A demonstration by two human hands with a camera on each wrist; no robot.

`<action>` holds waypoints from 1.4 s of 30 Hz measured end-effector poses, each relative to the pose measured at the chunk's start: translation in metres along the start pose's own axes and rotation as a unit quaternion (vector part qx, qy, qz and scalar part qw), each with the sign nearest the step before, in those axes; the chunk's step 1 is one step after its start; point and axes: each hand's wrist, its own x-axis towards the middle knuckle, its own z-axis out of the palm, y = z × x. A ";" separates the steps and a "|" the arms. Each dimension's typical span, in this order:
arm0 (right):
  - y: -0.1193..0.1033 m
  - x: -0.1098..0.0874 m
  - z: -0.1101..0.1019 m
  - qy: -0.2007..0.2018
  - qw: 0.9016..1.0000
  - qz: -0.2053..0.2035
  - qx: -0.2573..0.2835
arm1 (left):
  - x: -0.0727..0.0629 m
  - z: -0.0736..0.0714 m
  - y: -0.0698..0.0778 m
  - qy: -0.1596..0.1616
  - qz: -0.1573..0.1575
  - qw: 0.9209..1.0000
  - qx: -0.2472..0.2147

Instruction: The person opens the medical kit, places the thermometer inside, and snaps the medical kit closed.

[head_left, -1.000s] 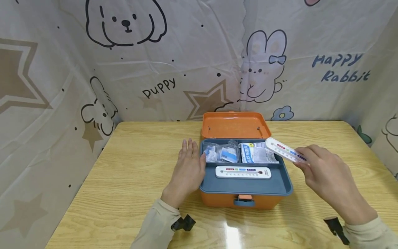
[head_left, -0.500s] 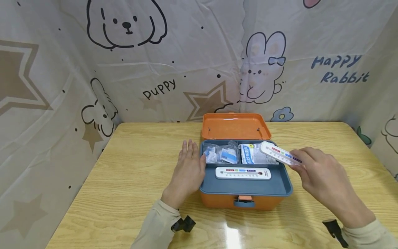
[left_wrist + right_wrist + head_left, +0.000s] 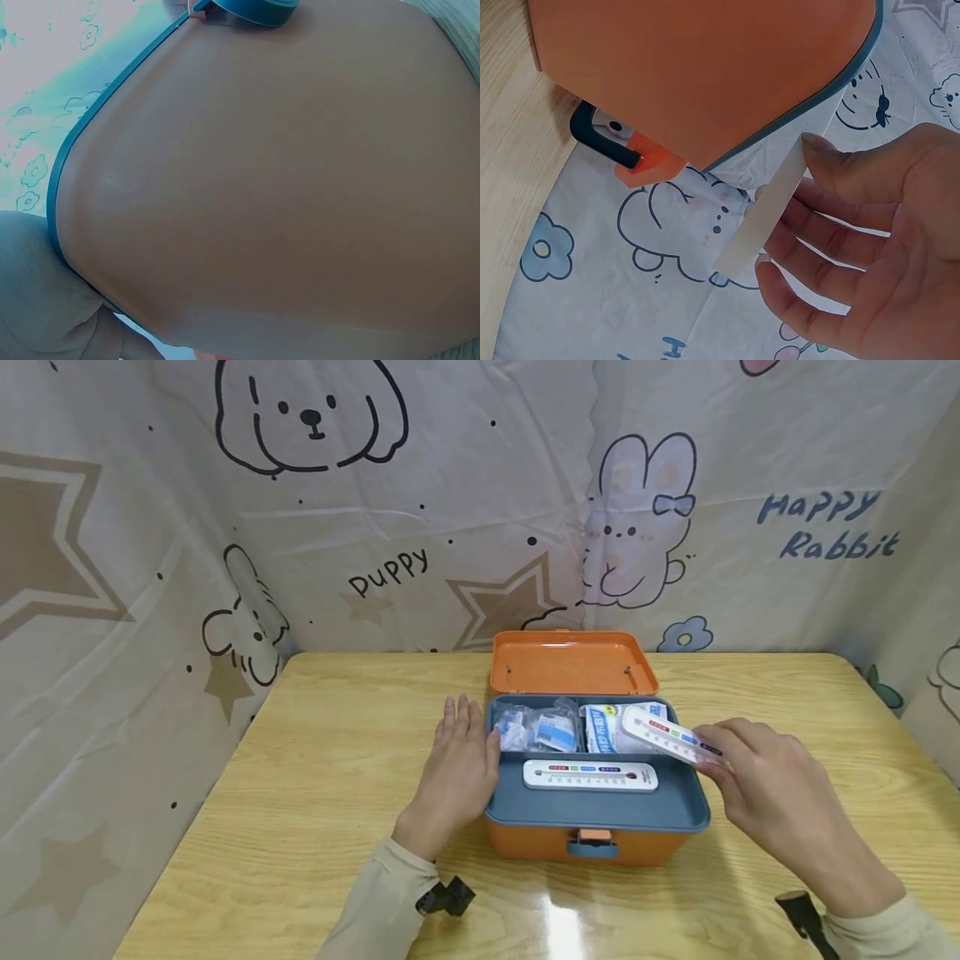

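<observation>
An orange box [image 3: 630,847] with a raised orange lid [image 3: 573,662] holds a blue-grey tray [image 3: 592,810]. My right hand [image 3: 783,797] pinches a white thermometer [image 3: 663,732] by its right end, tilted above the tray's back right compartment. In the right wrist view the thermometer [image 3: 769,206] sits between the thumb and fingers. A second thermometer [image 3: 590,776] lies flat in the front compartment. Resting against the box's left side is my left hand [image 3: 453,768], fingers straight. The left wrist view shows that hand [image 3: 52,292] touching the rim.
Clear bags [image 3: 555,732] with white and blue contents lie in the back left compartment. A printed white and blue packet [image 3: 603,731] fills the back right one. The box stands on a wooden table [image 3: 337,727], with a patterned cloth [image 3: 360,510] behind it.
My right hand has brought the pinched thermometer left and slightly down, further over the back right compartment. The left hand stays at the box's side.
</observation>
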 end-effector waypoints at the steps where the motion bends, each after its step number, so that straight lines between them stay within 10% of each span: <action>1: 0.000 0.000 0.000 0.000 1.000 -0.001 0.001 | 0.000 0.000 0.000 -0.001 0.000 1.000 0.001; 42: -0.016 0.000 0.002 -0.010 0.999 -0.027 0.015 | 0.000 -0.001 0.001 0.003 0.004 1.000 0.006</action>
